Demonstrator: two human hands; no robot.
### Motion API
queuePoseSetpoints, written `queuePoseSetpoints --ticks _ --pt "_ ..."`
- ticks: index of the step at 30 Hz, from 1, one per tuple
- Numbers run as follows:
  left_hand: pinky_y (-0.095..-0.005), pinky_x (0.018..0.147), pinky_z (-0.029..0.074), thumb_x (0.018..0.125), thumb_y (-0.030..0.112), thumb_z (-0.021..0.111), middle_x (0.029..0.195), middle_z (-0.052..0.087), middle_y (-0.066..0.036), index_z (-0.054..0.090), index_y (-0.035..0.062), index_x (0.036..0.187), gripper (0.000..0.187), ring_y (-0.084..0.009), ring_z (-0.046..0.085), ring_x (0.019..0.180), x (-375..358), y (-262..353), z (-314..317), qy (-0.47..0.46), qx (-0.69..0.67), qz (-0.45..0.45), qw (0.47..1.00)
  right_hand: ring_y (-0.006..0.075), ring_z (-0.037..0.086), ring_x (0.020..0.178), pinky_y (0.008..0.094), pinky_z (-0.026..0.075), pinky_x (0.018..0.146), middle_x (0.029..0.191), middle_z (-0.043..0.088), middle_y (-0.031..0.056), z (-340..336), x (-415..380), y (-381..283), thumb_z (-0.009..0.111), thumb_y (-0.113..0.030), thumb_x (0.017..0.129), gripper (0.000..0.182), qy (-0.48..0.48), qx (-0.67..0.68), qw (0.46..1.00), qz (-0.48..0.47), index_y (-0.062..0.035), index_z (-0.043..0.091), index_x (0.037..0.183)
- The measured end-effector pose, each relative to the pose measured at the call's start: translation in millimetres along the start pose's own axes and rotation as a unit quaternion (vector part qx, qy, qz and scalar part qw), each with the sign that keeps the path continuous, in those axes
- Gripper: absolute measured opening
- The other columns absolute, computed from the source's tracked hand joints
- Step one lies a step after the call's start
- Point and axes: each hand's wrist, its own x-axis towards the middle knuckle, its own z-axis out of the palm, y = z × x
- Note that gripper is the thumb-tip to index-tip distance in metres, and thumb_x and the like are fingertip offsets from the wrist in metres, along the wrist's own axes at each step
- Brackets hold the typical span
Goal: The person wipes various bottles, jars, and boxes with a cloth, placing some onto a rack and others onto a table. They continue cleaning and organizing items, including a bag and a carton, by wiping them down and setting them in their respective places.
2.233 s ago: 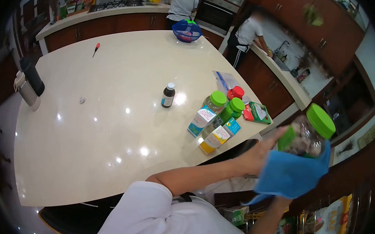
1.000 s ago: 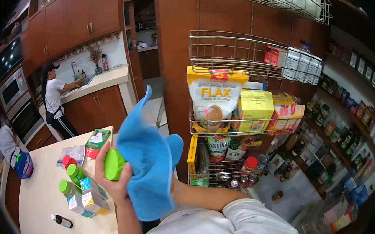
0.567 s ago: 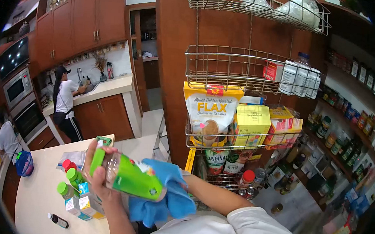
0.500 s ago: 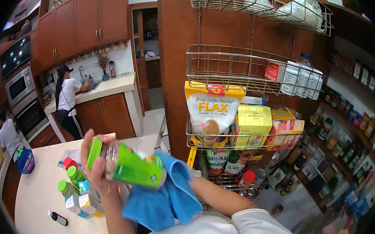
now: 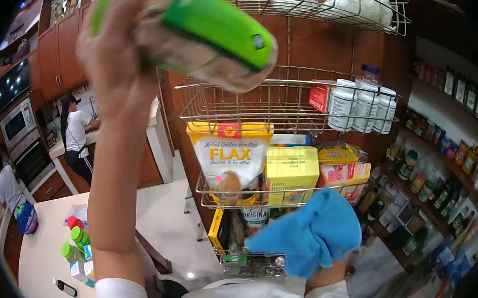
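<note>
My left hand (image 5: 115, 57) is raised high, its fingers wrapped around the lid end of a clear plastic jar (image 5: 219, 37) with a green label and green lid. Tilted nearly sideways, the jar appears in front of the wire basket (image 5: 219, 111) of a tall rack; pale brown contents show through it. A blue cloth (image 5: 316, 232) drapes over my right hand, hiding its fingers; only the right forearm (image 5: 327, 274) shows below. The cloth is in front of the lower baskets, close to a yellow box (image 5: 290, 172) and a flax bag (image 5: 230, 162).
White bottles (image 5: 344, 106) and a red box (image 5: 320, 96) occupy the middle basket. Green-lidded bottles (image 5: 80, 237), small cartons and a dark bottle (image 5: 64, 287) stand or lie on the table (image 5: 37, 257). Pantry shelves (image 5: 436, 185) fill the right. A person (image 5: 80, 121) is at the far counter.
My left hand has lifted the jar up towards the upper baskets. My right hand and the blue cloth have come away from the jar and moved right. The view has shifted.
</note>
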Motion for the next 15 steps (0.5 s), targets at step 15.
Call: queuePoseSetpoints --ticks 15 --pt "-0.0318 0.082 0.053 0.069 0.037 0.081 0.101 0.065 -0.012 0.059 0.0042 0.12 0.064 -0.0183 0.064 0.092 -6 -154 122 -0.361 0.277 -0.226 0.861 0.0243 0.057 0.111 0.0391 0.042 0.101 0.127 0.052 0.0146 -138 -68 -39 0.057 -0.027 0.09 0.053 0.243 -0.06 0.966 -0.067 -0.0018 0.041 0.134"
